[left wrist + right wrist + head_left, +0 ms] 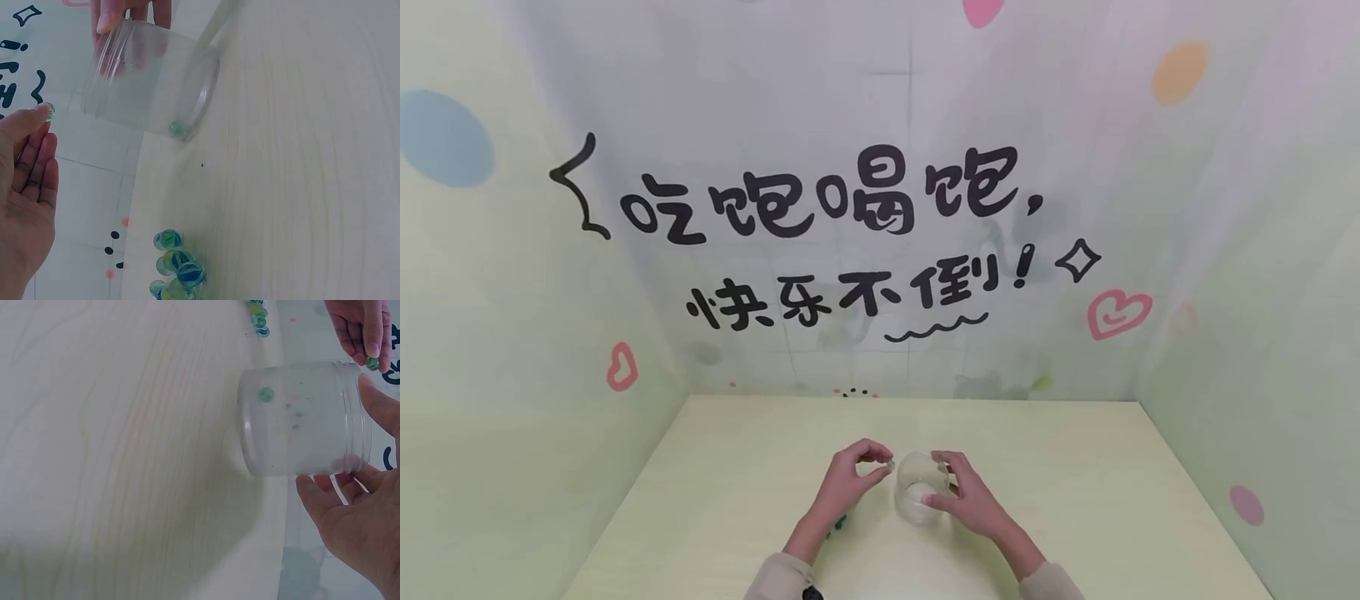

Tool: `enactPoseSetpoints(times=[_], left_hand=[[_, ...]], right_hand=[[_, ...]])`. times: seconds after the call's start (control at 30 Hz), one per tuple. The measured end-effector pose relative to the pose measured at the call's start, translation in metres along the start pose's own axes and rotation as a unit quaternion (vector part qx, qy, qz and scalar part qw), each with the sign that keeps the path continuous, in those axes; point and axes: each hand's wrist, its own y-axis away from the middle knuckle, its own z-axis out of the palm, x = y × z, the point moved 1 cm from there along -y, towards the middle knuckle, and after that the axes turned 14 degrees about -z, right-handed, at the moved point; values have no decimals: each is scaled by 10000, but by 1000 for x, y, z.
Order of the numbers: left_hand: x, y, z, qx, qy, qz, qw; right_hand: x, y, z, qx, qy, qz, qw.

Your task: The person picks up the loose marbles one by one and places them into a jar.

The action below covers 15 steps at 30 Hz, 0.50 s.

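My left hand (850,477) pinches a small glass marble (372,363) between thumb and fingertips, close beside the mouth of a clear plastic jar (917,492). The jar's threaded rim faces up, and its base is at the tabletop. My right hand (976,500) grips it from the right side near the rim, with the thumb on the near side and the fingers partly hidden behind it. One greenish marble (178,129) lies at the bottom inside the jar. Several blue, green and yellow glass marbles (190,275) lie in a group, partly hidden by my left arm in the head view.
The pale wood-grain tabletop (1112,500) extends around both hands. A printed white backdrop (820,100) with dark lettering, hearts and coloured dots rises behind it and along both sides.
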Motion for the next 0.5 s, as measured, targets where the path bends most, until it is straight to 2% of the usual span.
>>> enactPoseSetpoints(times=[0.5], left_hand=[[9,6,12,-165,258,61,9995]], right_hand=[[1,2,2,-1,72,-36,10000]])
